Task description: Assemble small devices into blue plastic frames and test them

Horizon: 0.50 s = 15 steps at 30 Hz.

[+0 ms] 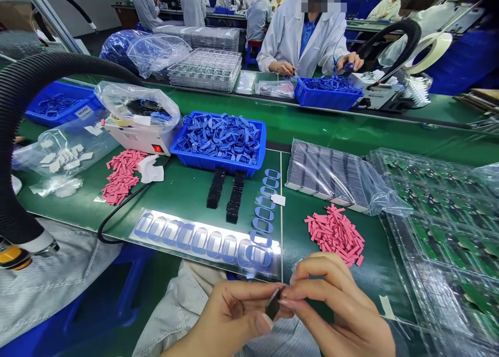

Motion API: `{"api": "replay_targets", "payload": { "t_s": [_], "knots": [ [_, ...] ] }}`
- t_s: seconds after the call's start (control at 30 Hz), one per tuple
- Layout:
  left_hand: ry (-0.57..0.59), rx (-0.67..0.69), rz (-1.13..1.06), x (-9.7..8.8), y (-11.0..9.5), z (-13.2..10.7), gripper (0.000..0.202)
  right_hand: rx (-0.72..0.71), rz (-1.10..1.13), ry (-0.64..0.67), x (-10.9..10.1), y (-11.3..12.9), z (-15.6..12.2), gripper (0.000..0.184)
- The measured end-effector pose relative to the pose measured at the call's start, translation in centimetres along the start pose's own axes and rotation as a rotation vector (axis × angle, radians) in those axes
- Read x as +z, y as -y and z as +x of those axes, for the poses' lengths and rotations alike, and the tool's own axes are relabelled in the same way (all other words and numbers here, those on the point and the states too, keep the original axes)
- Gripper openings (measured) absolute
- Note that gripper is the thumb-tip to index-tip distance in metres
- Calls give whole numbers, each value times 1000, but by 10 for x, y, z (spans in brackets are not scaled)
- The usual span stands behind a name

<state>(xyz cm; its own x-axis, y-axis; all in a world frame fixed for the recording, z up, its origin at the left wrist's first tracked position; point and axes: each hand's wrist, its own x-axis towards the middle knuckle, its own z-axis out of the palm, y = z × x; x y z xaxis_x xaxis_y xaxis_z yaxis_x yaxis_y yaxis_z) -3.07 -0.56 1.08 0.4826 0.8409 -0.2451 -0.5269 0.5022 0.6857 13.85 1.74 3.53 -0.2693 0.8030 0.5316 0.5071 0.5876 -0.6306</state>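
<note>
Low at the front edge of the bench, my left hand (pixel 230 315) pinches a small dark flat rectangular piece (pixel 272 304) between thumb and fingers, tilted on edge. My right hand (pixel 339 300) has its fingertips pressed together at the piece's upper right edge; what they grip is hidden. Just beyond the hands lies a clear sheet (pixel 134 234) bearing a row of blue oval frames (pixel 200 239). A column of similar blue frames (pixel 264 213) runs away from me, with a white tag across one. Two stacks of black flat pieces (pixel 235 198) stand left of it.
Pink strips lie in a right pile (pixel 337 235) and a left pile (pixel 120 175). A blue bin (pixel 218 162) holds blue plastic parts. Bagged white-edged pieces (pixel 327 172) and clear trays of green boards (pixel 448 232) are at right. A black hose (pixel 11 139) arches at left. A co-worker (pixel 304 40) sits opposite.
</note>
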Motion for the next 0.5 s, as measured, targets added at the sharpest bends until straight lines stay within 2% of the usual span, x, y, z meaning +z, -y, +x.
{"api": "replay_targets", "payload": {
  "t_s": [0.13,0.37,0.5],
  "knots": [
    [-33,-8,49,-1,1,-1,34,17,0,3,1,-2,-3,11],
    [-23,-31,107,-1,-2,-1,41,-25,-15,7,-1,-3,-2,14],
    [-63,-31,234,-2,-6,-4,42,-23,2,23,0,-3,0,13]
  ]
}}
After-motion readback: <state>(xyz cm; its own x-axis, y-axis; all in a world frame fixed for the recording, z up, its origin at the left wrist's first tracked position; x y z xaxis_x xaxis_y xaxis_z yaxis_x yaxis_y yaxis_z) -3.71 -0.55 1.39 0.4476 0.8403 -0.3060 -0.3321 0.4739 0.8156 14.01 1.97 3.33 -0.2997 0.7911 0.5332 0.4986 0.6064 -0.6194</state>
